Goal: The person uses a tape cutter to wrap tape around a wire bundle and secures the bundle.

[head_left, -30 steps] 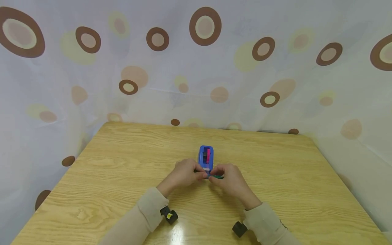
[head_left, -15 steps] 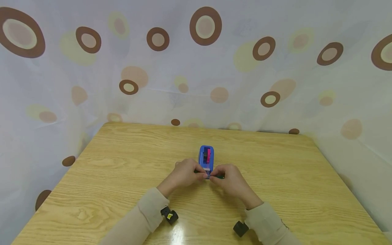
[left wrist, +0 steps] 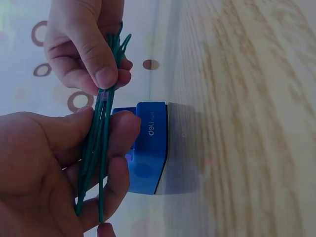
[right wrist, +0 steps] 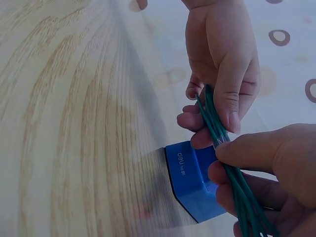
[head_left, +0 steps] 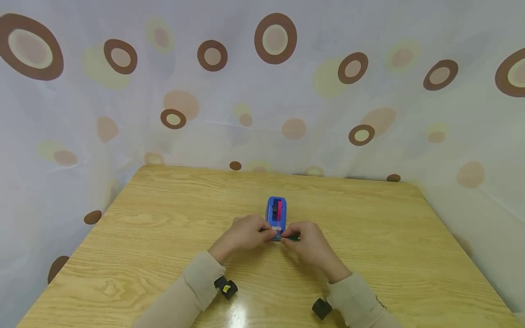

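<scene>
A folded bundle of thin green cord (left wrist: pixel 90 153) is stretched between both hands, with a loop showing at one end. Round its middle sits a short band of clear tape (left wrist: pixel 103 96). My left hand (head_left: pixel 247 231) pinches the bundle on one side of the band, thumb against fingers. My right hand (head_left: pixel 308 241) pinches it close by, thumb and fingertips right at the tape. Just beyond the hands, a blue tape dispenser (head_left: pixel 283 222) marked "deli" stands on the table, a pink-edged roll (head_left: pixel 279 210) inside it. The fingers cover part of the dispenser's near end in the head view.
The wooden table (head_left: pixel 164 205) stretches out on all sides of the hands. Behind it hangs a pale curtain (head_left: pixel 246 91) printed with brown rings. A small black camera (head_left: pixel 226 288) is strapped to the left wrist, another black camera (head_left: pixel 321 309) to the right.
Both hands stay in nearly the same place, with only slight finger shifts on the green bundle. The head view has tilted a little, so the scene sits slightly lower.
</scene>
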Available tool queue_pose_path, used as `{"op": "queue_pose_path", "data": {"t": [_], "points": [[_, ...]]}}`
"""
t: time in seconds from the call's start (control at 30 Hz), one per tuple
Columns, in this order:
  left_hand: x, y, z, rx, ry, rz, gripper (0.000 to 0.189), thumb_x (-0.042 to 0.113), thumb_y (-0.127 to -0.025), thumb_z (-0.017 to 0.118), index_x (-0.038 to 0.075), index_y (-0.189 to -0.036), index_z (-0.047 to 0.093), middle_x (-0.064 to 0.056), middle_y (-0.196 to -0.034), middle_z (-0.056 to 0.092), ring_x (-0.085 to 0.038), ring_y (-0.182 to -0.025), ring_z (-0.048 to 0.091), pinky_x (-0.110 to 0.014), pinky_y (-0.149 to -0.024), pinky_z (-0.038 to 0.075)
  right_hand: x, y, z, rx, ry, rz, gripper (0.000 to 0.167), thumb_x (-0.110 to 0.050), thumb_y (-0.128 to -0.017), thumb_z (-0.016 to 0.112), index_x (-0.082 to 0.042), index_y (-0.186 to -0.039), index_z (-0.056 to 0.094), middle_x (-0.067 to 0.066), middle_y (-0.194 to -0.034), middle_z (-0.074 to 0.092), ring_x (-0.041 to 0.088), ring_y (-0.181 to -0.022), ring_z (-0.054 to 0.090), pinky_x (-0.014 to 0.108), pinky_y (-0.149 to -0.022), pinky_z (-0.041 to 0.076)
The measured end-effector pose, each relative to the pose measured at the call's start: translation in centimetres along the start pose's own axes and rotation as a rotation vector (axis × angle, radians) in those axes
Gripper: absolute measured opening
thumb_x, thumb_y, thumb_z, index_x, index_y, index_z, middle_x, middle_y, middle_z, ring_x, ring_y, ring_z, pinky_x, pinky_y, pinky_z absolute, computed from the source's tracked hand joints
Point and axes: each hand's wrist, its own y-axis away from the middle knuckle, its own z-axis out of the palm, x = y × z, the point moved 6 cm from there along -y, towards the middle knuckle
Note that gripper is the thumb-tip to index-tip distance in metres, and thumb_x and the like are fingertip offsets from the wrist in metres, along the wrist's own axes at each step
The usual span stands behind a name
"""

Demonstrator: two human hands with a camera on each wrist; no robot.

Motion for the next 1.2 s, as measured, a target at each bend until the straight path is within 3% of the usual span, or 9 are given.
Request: {"op": "queue_pose_path", "data": {"t": [0.17,0.33,0.57,1.0,1.2], "points": [[-0.31,-0.08,0.24,-0.027,0.053,-0.003,0.035,0.031,-0.101,0.059,0.017,-0.074,0.075,0.009,-0.066,0.065,-0.008,-0.053,0.042,-0.029,-0.058,0.033,-0.1,0.04,-0.02,0.013,0.023,-0.019,0.01,-0.002,-0.084,0.076,-0.012,-0.081,0.075,-0.006,-0.082,0.07,0.009,-0.079,0.063,0.033,-0.074,0.054],[-0.33,-0.1,0.37,-0.029,0.117,-0.005,0.033,0.029,-0.1,0.061,0.014,-0.074,0.075,0.003,-0.067,0.067,-0.007,-0.051,0.039,-0.025,-0.05,0.029,-0.04,-0.02,0.0,0.025,0.04,-0.016,0.008,-0.004,-0.085,0.077,-0.011,-0.082,0.075,-0.007,-0.082,0.07,0.009,-0.079,0.062,0.033,-0.073,0.054],[-0.45,-0.11,0.37,0.003,0.171,-0.04,0.03,0.028,-0.098,0.063,0.013,-0.076,0.076,0.001,-0.067,0.067,-0.007,-0.053,0.041,-0.024,-0.05,0.03,0.17,-0.19,-0.06,0.043,0.062,-0.006,0.006,-0.006,-0.084,0.078,-0.01,-0.082,0.075,-0.008,-0.082,0.07,0.009,-0.08,0.061,0.035,-0.074,0.054],[-0.5,-0.11,0.56,0.033,0.184,-0.069,0.023,0.026,-0.096,0.067,0.015,-0.08,0.079,0.008,-0.07,0.065,-0.009,-0.063,0.047,-0.025,-0.055,0.034,0.31,-0.16,0.02,0.059,0.056,0.032,0.011,-0.002,-0.083,0.078,-0.012,-0.083,0.075,-0.006,-0.083,0.07,0.011,-0.081,0.062,0.037,-0.077,0.054],[-0.56,-0.02,0.58,0.054,0.176,-0.074,0.02,0.026,-0.095,0.069,0.019,-0.08,0.079,0.009,-0.074,0.063,-0.011,-0.068,0.05,-0.026,-0.057,0.037,0.38,-0.16,0.08,0.042,0.047,0.023,0.003,-0.008,-0.086,0.077,-0.009,-0.087,0.075,-0.006,-0.087,0.071,0.012,-0.085,0.064,0.039,-0.081,0.054]]}}
